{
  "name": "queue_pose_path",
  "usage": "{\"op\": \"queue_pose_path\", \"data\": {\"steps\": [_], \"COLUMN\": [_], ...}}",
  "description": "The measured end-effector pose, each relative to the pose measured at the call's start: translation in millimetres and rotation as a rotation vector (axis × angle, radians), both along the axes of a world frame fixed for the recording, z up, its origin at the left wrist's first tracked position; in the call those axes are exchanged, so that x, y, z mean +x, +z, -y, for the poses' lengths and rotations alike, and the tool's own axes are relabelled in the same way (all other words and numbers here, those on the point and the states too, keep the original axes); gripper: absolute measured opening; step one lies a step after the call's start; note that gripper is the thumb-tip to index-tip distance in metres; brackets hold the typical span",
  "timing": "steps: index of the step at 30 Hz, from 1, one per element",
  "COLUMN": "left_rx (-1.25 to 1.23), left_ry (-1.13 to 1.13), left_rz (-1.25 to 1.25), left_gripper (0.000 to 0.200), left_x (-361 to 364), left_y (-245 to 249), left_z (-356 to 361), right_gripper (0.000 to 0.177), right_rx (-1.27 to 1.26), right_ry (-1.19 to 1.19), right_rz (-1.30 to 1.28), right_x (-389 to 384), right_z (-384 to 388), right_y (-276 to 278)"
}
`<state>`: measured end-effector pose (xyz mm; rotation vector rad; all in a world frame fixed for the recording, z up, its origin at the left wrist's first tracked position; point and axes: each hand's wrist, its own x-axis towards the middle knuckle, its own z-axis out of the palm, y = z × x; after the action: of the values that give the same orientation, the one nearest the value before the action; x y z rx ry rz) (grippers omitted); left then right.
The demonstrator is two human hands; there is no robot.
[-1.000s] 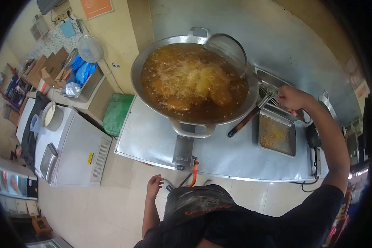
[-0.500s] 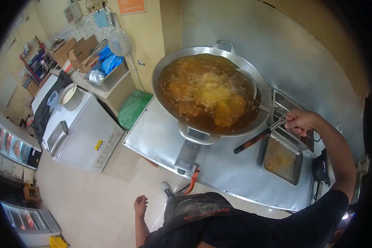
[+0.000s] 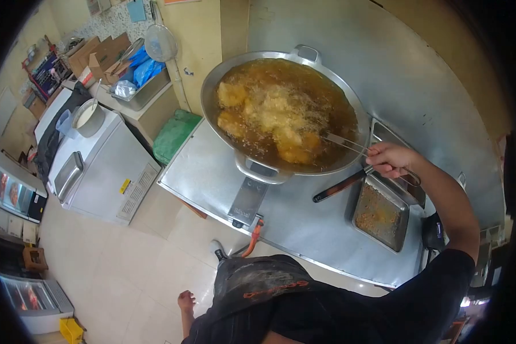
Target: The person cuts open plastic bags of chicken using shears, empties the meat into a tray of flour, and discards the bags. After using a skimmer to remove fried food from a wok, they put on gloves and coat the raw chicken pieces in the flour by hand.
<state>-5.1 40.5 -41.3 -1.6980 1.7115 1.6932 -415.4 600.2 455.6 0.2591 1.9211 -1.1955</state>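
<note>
Wok (image 3: 209,94): bubbling oil (image 3: 338,106), golden pieces (image 3: 278,112) frying. Tray (image 3: 403,225) with crumbs (image 3: 375,215) is on the desk (image 3: 309,229), near-right of wok. Right hand (image 3: 391,160) closed on skimmer (image 3: 336,139) at wok's right rim; long axis points left and slightly away, head hidden in oil. Left hand (image 3: 186,301) half-curled, empty, well apart from wok.

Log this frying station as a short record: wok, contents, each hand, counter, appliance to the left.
Wok: large metal wok with two loop handles
Contents: bubbling oil with golden pieces
Right hand: right hand grips a wire-handled tool reaching into the oil; its far end is hidden
Left hand: left hand hangs away from the counter, apparently holding nothing
Counter: metal counter with a shallow tray holding crumbs
Appliance: white appliance with a pot of pale mixture on top
</note>
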Motion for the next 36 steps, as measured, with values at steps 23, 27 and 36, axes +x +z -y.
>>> {"op": "queue_pose_path", "data": {"steps": [23, 27, 36], "left_rx": [-0.002, 0.098, -0.582], "left_ry": [-0.436, -0.311, -1.813], "left_rz": [-0.035, 0.006, -0.218], "left_gripper": [0.031, 0.030, 0.024], "left_x": [55, 28, 36], "left_y": [-85, -65, -145], "left_z": [25, 23, 76], "right_gripper": [0.021, 0.021, 0.008], "right_rx": [0.005, 0.298, 1.187], "right_ry": [-0.213, -0.174, 0.315], "right_rz": [-0.331, -0.438, -0.802], "right_x": [43, 56, 77], "right_z": [30, 35, 62], "right_y": [20, 42, 31]}}
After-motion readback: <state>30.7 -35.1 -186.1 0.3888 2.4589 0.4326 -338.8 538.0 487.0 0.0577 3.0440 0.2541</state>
